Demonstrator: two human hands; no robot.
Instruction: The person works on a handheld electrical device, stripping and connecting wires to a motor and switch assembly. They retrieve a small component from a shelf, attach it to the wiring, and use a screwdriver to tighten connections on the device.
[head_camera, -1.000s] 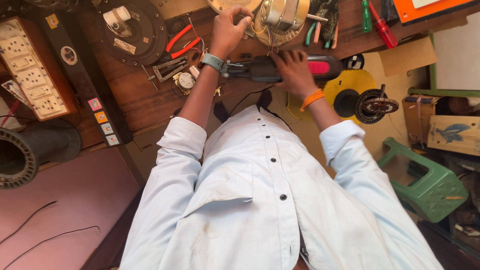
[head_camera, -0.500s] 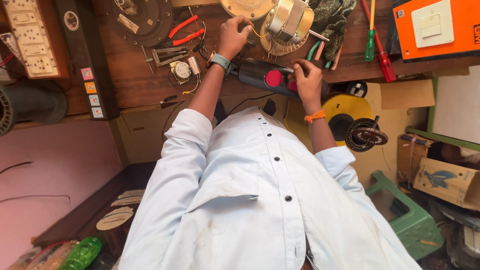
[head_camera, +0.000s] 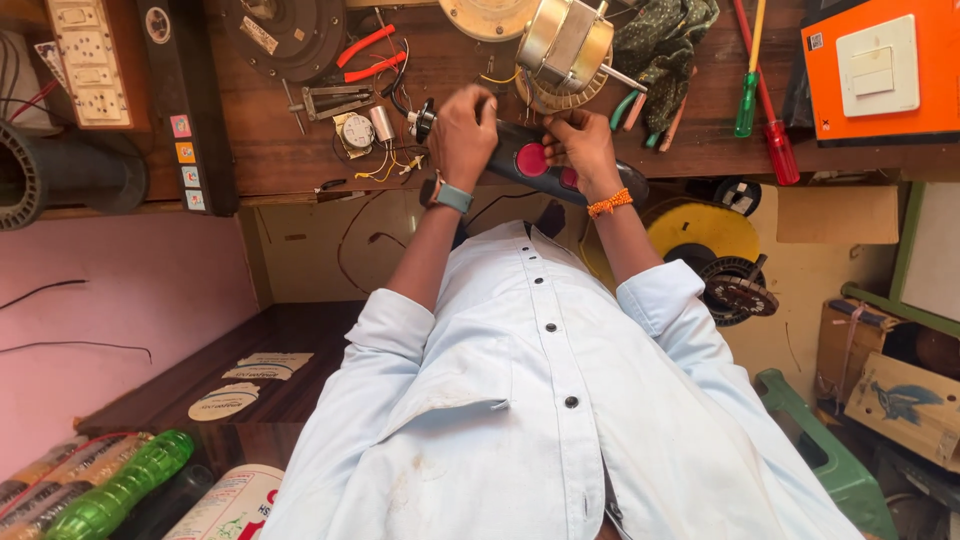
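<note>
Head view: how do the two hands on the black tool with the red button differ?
The left hand wears a teal wristwatch; the right hand wears an orange bead bracelet. The left hand grips the tool's left end, the right hand its right part. Both hold the black tool.

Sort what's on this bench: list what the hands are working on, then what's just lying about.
In hand:
left hand
right hand
black appliance body with red buttons

Lying about:
red-handled pliers
green screwdriver
red screwdriver
fan motor
orange switch box

Motor (head_camera: 566, 45) crowds hands; bare wood (head_camera: 290, 160) left of capacitor (head_camera: 381, 124).
</note>
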